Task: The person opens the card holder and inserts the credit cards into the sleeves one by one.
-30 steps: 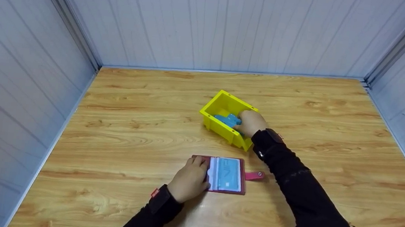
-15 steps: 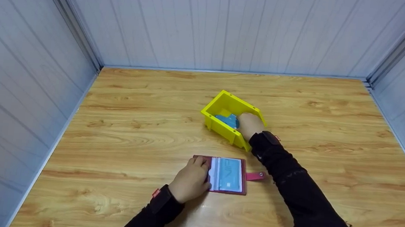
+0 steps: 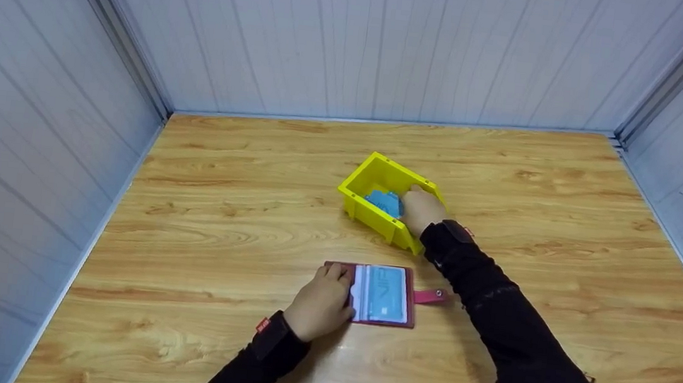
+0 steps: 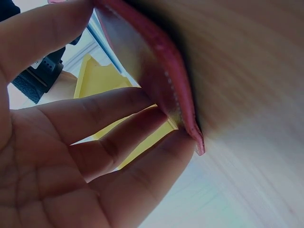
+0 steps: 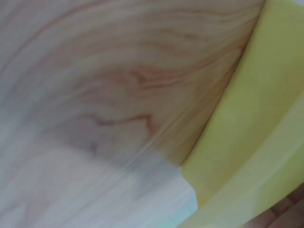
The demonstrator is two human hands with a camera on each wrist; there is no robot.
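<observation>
The left hand [image 3: 320, 303], its fingers only slightly bent, pressed on one side of an open card holder [image 3: 364, 295] without closing round it. The right hand [image 3: 423, 211] reached into the yellow bin [image 3: 370, 217]; its fingertips did not show, so how far they were closed, and whether they had hold of anything, could not be told. The card holder lay apart from the bin, on the person's side of it, with its pink strap [image 3: 430, 296] stretched out sideways. One blue card [image 3: 388, 295] already sat in it; any beneath could not be seen. Loose blue cards [image 3: 383, 202] lay inside the bin, so the work seemed only partly done.
</observation>
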